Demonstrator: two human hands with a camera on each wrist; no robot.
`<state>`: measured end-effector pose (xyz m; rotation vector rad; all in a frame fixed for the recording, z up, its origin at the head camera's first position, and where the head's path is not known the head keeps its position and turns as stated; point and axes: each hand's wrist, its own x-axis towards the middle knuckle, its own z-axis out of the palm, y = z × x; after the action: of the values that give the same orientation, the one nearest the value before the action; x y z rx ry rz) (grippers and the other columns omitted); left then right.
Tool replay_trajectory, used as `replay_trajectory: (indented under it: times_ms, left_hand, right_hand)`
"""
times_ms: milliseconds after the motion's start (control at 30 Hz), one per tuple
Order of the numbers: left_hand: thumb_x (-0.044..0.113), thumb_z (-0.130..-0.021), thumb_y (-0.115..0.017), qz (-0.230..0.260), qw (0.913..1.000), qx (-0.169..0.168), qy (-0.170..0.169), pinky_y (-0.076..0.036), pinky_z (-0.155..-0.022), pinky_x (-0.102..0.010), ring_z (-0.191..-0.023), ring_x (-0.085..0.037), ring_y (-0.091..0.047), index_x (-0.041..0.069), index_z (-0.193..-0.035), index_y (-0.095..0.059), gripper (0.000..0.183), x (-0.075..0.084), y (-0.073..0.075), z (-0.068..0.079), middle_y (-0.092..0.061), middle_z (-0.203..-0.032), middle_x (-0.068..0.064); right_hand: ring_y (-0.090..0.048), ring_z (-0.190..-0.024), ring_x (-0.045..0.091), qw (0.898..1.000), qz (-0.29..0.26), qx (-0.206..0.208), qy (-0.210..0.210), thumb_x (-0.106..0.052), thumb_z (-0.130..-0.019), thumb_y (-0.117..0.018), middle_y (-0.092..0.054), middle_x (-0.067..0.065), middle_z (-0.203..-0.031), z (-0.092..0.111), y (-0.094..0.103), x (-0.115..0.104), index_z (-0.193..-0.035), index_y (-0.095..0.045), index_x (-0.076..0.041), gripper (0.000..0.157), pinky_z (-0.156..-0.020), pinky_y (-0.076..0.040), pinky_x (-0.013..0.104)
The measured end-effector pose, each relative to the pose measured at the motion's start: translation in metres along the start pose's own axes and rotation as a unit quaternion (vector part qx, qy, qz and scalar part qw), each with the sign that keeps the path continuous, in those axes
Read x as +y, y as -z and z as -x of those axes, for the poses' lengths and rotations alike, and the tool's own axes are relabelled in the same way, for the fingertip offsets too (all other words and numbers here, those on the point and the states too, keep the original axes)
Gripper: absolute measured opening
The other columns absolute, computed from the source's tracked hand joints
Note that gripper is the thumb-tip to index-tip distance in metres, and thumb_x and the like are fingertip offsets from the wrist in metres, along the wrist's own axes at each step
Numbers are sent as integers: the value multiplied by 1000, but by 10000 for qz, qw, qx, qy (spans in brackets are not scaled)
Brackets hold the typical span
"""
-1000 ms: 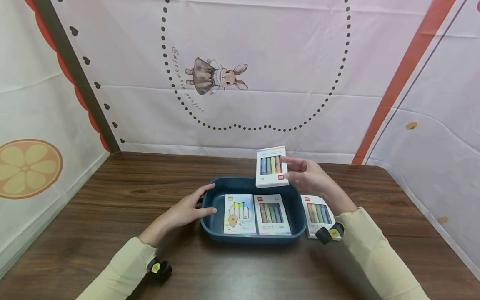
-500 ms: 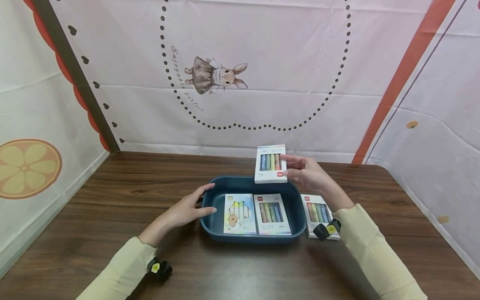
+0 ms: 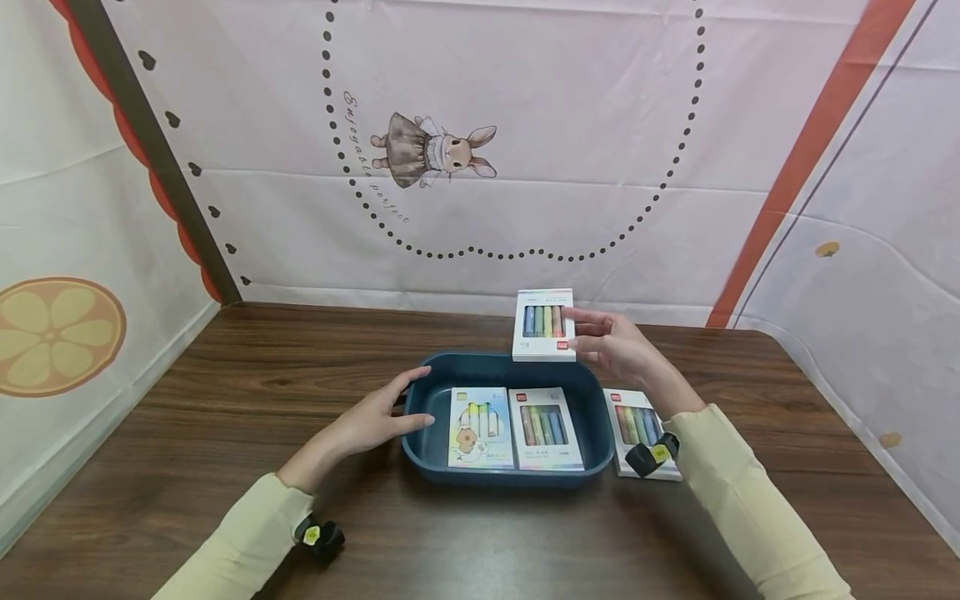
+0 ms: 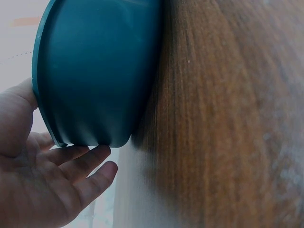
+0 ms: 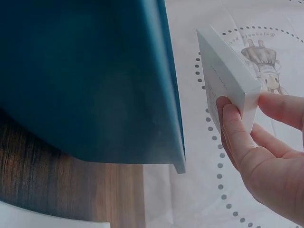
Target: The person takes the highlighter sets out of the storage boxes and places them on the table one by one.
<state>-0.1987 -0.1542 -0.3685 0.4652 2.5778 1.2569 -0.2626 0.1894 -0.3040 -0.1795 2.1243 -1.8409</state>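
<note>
A white crayon box (image 3: 544,345), its window showing coloured sticks, is held by my right hand (image 3: 618,343) above the back rim of a dark blue plastic bin (image 3: 487,478). In the right wrist view, thumb and fingers pinch the held box (image 5: 223,76) by one edge, beside the bin wall (image 5: 118,109). My left hand (image 3: 375,417) holds the bin's left end, thumb over the rim. The left wrist view shows its fingers (image 4: 88,164) against the outside of the bin. Inside lie a bear-printed box (image 3: 480,446) and another white crayon box (image 3: 543,456), side by side.
Another white crayon box (image 3: 633,400) lies on the wooden table (image 3: 300,350) right of the bin, partly covered by the right wrist's camera (image 3: 647,458). A printed cloth (image 3: 585,167) hangs behind the table and along both sides.
The held crayon box has risen slightly and straightened, its lower edge now nearly level. My right hand has shifted slightly with it. The left hand and the bin stay in place.
</note>
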Motion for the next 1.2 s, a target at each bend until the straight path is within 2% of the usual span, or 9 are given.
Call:
replay_trajectory:
  times_ms: [300, 500, 867, 1200]
  left_hand:
    - [33, -87, -61, 3, 10000, -6, -35, -31, -99, -55, -129, -40, -29, 20, -143, -26, 68, -1, 0, 0, -26, -146, -19]
    - [33, -86, -62, 23, 10000, -15, 3, -32, -99, -55, -129, -40, -30, 20, -143, -26, 68, -2, 0, -1, -26, -146, -19]
    - [35, -86, -62, 45, 10000, -16, -18, -32, -99, -55, -128, -40, -31, 19, -143, -25, 70, 0, 0, 1, -25, -146, -20]
    - [34, -86, -62, 102, 9999, -14, -9, -33, -98, -54, -128, -40, -33, 20, -143, -25, 70, -2, -1, 1, -25, -146, -19]
  right_hand:
    - [-57, -100, 13, 9998, 63, -129, 164, -6, -83, -64, -36, 21, -139, -4, 3, 1, -139, -36, -6, 63, -82, -49, 24]
    - [-57, -102, 14, 10000, 15, -11, 11, 2, -86, -57, -38, 21, -138, -8, 6, 1, -140, -34, -5, 59, -85, -48, 26]
    - [-56, -98, 10, 10000, 71, 55, 4, 7, -87, -51, -32, 22, -141, -20, 19, 4, -141, -32, -4, 58, -80, -49, 19]
    - [-57, -98, 10, 9998, 147, 84, -72, 8, -86, -51, -31, 21, -142, -27, 25, 7, -141, -30, -4, 60, -84, -48, 23]
